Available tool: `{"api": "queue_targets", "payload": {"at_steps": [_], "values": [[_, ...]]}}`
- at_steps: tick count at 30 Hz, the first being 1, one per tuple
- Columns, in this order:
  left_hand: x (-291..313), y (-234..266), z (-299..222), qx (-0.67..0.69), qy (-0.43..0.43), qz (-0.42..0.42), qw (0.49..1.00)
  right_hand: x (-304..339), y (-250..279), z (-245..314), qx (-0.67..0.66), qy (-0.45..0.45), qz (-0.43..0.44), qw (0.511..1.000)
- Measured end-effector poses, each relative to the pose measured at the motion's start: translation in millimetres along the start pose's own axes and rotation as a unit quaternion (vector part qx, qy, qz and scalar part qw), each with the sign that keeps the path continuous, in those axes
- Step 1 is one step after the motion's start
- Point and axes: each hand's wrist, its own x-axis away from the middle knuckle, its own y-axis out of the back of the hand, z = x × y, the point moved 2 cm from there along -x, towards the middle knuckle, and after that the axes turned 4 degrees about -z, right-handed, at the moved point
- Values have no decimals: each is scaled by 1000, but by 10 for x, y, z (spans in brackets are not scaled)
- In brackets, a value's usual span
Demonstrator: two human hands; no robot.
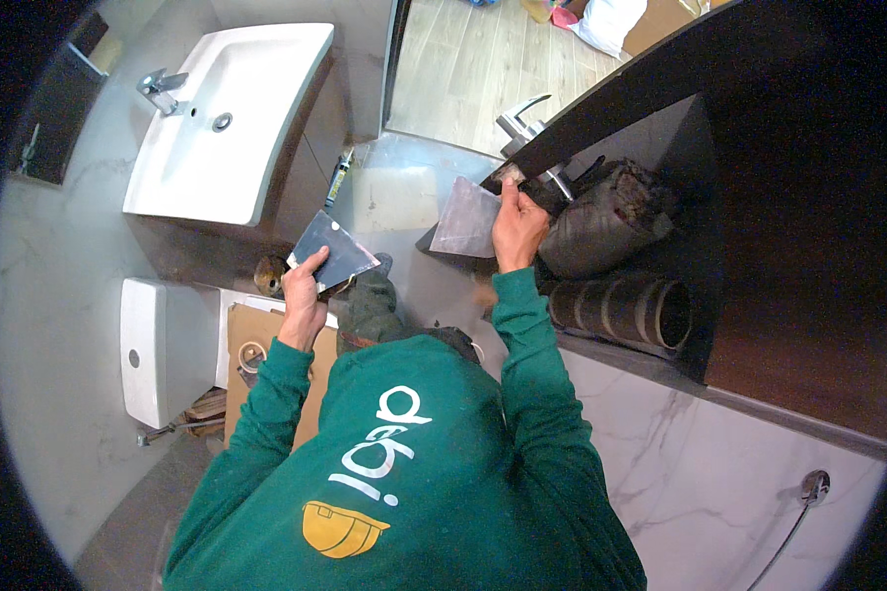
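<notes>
In my left hand (304, 295) is a thin, dark blue-grey square plate (335, 248), with pale marks at its corners and edge. My thumb lies over its face and the fingers are mostly hidden underneath. My right hand (519, 231) is closed beside the dark door edge, its thumb pointing up by a small pale patch on the edge. A pale, cloudy square plate (466, 219) meets this hand at its right side and appears gripped there. The rest of the right fingers are hidden.
The dark brown door (808, 256) with a chrome lever handle (522, 128) stands on the right, beside dark rolls (621, 310). A white washbasin (266, 89) is at upper left, a toilet cistern (158, 345) below it. A sealant tube (339, 177) stands by the cabinet.
</notes>
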Motion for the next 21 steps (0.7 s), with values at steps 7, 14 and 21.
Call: {"api": "queue_targets", "payload": {"at_steps": [7,14,21], "values": [[-10,18,53,-39,18,-3,999,77,173,-208,-28,16,48,998],[-107,6,133,-72,21,7,997,315,130,-524,-52,-82,103,990],[-113,-104,119,-62,33,1,998,83,-93,-467,-26,-71,100,992]]}}
